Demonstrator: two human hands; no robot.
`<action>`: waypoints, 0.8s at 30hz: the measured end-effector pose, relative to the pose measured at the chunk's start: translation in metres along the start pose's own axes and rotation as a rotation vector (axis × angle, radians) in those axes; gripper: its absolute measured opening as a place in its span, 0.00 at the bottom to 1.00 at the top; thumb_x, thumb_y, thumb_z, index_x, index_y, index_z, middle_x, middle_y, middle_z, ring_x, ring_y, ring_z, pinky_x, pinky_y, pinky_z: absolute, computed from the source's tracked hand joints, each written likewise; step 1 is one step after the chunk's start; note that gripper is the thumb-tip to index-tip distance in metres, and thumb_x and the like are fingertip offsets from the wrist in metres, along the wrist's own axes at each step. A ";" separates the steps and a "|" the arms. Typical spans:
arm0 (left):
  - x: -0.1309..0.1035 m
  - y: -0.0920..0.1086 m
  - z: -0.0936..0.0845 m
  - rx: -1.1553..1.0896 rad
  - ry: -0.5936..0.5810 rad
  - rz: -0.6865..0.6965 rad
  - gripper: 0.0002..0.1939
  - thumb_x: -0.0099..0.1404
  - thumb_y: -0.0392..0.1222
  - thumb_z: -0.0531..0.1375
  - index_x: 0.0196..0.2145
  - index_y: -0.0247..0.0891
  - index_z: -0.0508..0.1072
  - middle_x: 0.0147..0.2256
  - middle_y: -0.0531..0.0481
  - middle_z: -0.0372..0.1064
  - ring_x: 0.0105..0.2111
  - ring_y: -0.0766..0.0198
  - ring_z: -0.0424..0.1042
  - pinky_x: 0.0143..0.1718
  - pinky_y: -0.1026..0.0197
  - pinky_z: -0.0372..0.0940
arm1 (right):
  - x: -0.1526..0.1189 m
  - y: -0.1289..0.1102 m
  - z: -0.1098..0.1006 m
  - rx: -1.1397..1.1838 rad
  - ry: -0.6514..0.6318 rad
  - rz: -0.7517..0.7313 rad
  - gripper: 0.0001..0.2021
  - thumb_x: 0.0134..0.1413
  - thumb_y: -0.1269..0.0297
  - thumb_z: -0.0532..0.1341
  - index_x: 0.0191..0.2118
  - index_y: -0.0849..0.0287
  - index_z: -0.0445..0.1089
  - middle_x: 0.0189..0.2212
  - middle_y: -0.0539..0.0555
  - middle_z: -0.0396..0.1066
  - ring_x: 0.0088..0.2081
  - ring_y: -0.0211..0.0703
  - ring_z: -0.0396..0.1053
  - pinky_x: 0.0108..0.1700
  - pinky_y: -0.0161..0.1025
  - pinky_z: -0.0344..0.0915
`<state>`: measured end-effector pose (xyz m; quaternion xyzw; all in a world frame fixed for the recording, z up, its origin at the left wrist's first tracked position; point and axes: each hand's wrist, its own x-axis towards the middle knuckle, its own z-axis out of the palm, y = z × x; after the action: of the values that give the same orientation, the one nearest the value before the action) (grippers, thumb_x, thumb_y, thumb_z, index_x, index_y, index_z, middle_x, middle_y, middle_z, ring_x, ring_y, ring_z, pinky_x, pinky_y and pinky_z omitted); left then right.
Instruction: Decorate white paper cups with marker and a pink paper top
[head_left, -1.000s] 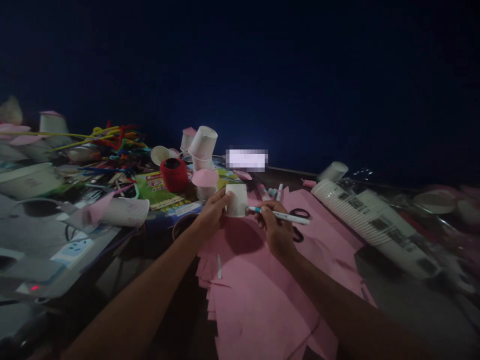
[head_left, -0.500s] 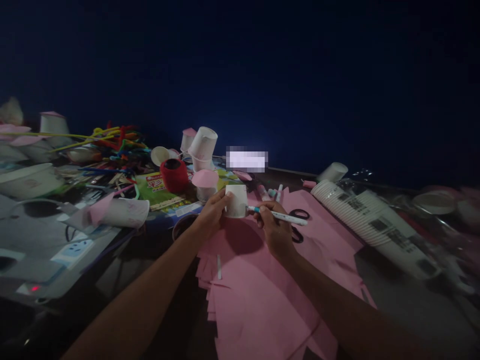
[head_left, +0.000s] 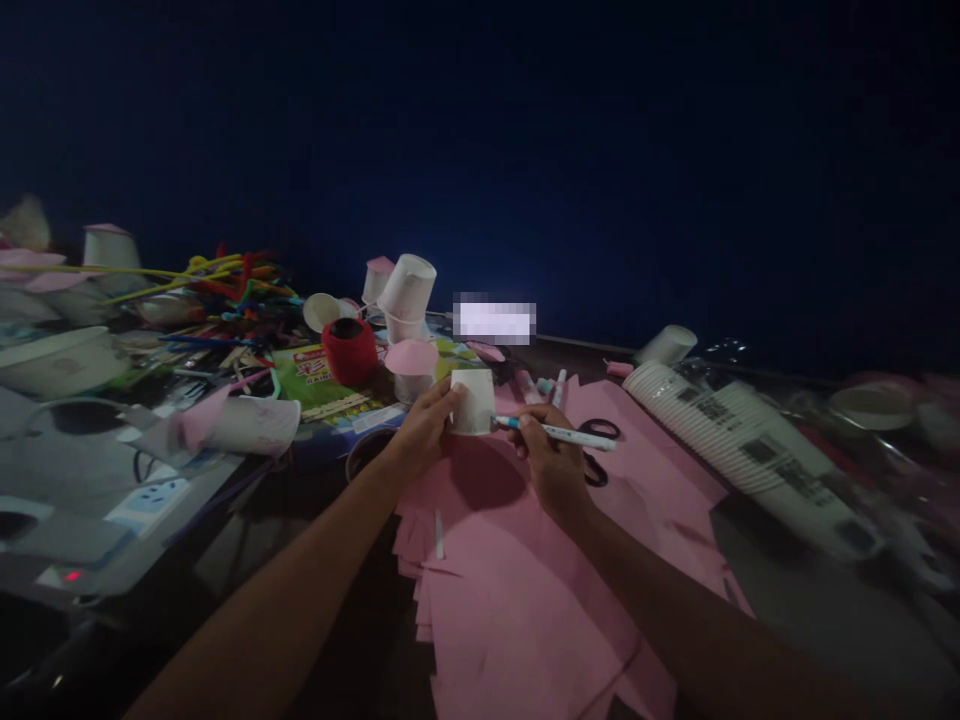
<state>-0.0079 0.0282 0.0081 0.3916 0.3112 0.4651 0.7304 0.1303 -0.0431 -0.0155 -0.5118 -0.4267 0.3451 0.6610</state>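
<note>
A white paper cup (head_left: 473, 404) is upside down above the pink paper sheets (head_left: 525, 580), gripped at its left side by my left hand (head_left: 427, 428). My right hand (head_left: 551, 455) is closed round a white marker (head_left: 574, 435) with a teal end. The marker's tip is at the lower right of the cup; whether it touches is too small to tell. Black-handled scissors (head_left: 600, 430) lie on the pink paper, partly behind my right hand. Behind my left hand a small cup carries a pink cone (head_left: 411, 357).
A red spool (head_left: 350, 352), stacked cups (head_left: 407, 287) and colourful pipe cleaners (head_left: 240, 280) lie at the back left. A power strip (head_left: 97, 540) is at the left. A long sleeve of white cups (head_left: 735, 440) lies to the right.
The marker's tip has shifted very slightly beside the cup. Both hands keep their hold, and the view has moved a little.
</note>
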 end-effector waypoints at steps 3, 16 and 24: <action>0.000 0.000 -0.001 -0.006 -0.009 -0.001 0.12 0.53 0.44 0.66 0.33 0.36 0.73 0.27 0.54 0.71 0.24 0.69 0.68 0.27 0.66 0.66 | 0.000 0.001 -0.001 -0.004 0.011 0.011 0.07 0.54 0.59 0.58 0.32 0.57 0.67 0.20 0.46 0.66 0.20 0.32 0.60 0.21 0.30 0.56; 0.000 0.000 -0.001 0.003 -0.020 0.013 0.12 0.53 0.44 0.66 0.34 0.36 0.73 0.28 0.54 0.70 0.25 0.71 0.67 0.26 0.69 0.64 | -0.002 -0.005 -0.001 -0.031 -0.030 -0.004 0.07 0.54 0.62 0.57 0.28 0.58 0.67 0.19 0.45 0.65 0.20 0.32 0.58 0.22 0.31 0.55; 0.001 -0.002 -0.002 -0.005 0.000 0.000 0.13 0.53 0.44 0.67 0.34 0.36 0.73 0.28 0.54 0.70 0.24 0.70 0.67 0.25 0.69 0.64 | 0.000 -0.008 -0.003 0.038 -0.007 0.009 0.08 0.54 0.62 0.57 0.27 0.58 0.67 0.18 0.45 0.65 0.20 0.32 0.58 0.22 0.30 0.54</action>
<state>-0.0081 0.0295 0.0057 0.3899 0.3100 0.4659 0.7313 0.1331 -0.0463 -0.0084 -0.4998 -0.4201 0.3577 0.6676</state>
